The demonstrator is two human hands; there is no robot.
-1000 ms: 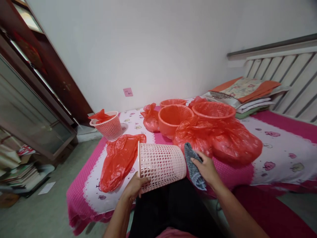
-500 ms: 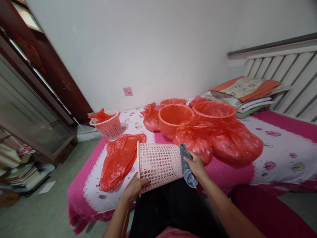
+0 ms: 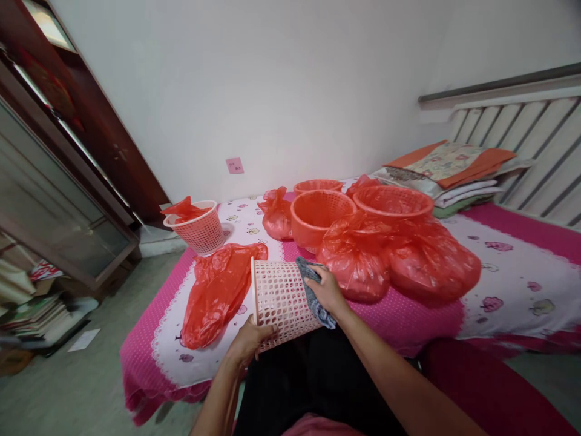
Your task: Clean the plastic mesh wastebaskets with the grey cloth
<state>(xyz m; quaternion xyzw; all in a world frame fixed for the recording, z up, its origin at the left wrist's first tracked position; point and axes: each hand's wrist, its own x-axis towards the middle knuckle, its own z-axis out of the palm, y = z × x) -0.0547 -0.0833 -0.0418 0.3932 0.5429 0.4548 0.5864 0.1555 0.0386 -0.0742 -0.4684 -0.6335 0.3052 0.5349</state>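
Observation:
A pale pink perforated plastic basket [image 3: 284, 300] lies on its side above my lap, its open rim facing left. My left hand [image 3: 250, 340] grips that rim at the lower left, the thumb on the outer wall. In my right hand [image 3: 325, 289] is a grey-blue cloth [image 3: 313, 300], pressed against the basket's side near its base. The hand and cloth hide the base end. Just left of the basket, a flattened red plastic bag [image 3: 218, 297] is spread on the bed.
On the bed [image 3: 179, 369] stand a pink basket [image 3: 202, 233] with red plastic inside, several red baskets [image 3: 313, 221] and filled red bags [image 3: 431, 266]. Folded bedding [image 3: 454, 166] is stacked at the right by a white radiator [image 3: 521, 136]. A glass-fronted cabinet [image 3: 68, 194] stands left.
My right hand has slid the cloth leftward along the basket, from its base end onto the side wall. My left hand keeps its grip on the rim.

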